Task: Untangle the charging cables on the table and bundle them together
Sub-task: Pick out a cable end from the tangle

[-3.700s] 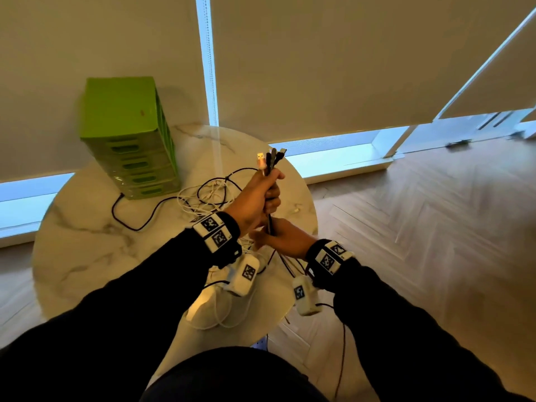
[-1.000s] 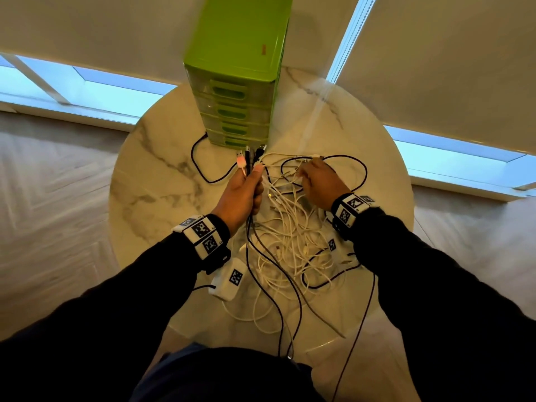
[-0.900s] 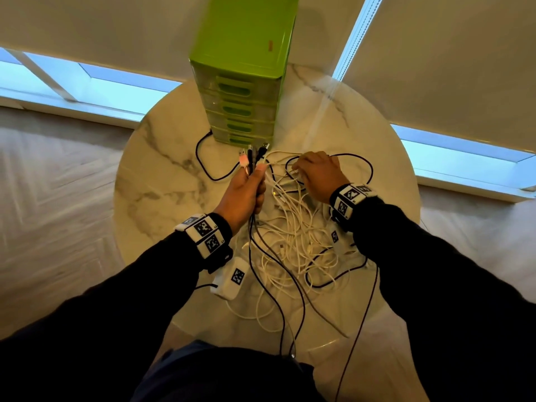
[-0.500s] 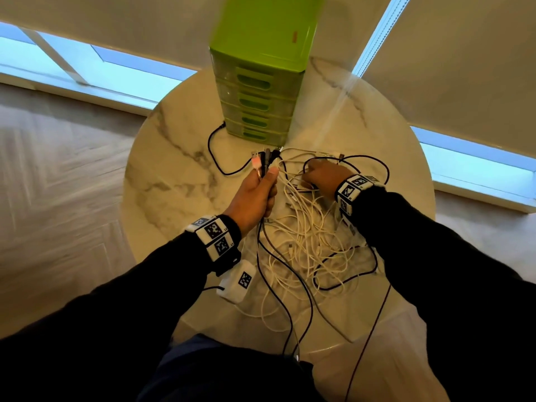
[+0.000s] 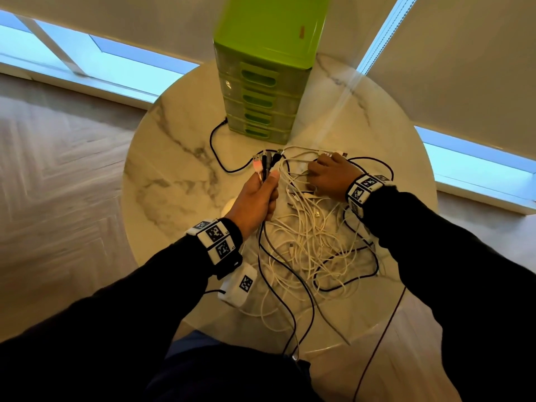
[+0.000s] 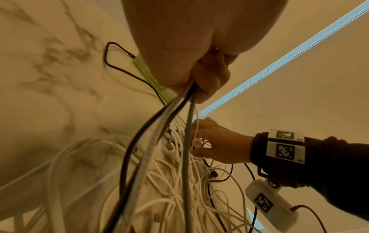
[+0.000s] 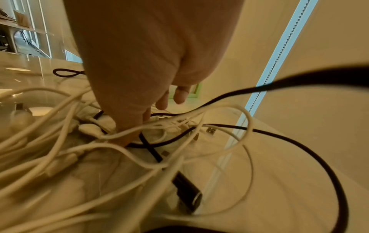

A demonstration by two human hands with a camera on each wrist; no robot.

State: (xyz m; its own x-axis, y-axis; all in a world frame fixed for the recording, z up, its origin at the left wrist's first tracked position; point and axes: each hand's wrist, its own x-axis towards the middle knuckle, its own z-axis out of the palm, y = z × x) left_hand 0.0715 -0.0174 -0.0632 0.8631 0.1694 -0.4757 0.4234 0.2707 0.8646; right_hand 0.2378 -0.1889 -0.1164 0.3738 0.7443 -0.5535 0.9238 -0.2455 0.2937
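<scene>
A tangle of white and black charging cables [image 5: 313,236] lies on the round marble table [image 5: 174,175]. My left hand [image 5: 265,187] grips a bunch of several cables just below their plugs [image 5: 265,165], which point up and away. The held cables [image 6: 159,126] run down from the fist into the pile. My right hand [image 5: 319,169] reaches down into the far side of the tangle. Its thumb presses among the cables while the other fingertips [image 7: 179,96] hang loose and apart, with nothing pinched between them. A black plug [image 7: 187,195] lies near that wrist.
A green drawer unit [image 5: 264,91] stands at the table's far edge, just beyond both hands. A black cable loop [image 5: 213,146] lies to its left. Some cables hang over the near table edge [image 5: 293,329]. Wooden floor surrounds the table, with window blinds behind.
Since 3.7 s ago my right hand has let go of the held bunch and gone into the pile. Over the last second it crept slightly farther in; the left hand keeps its grip.
</scene>
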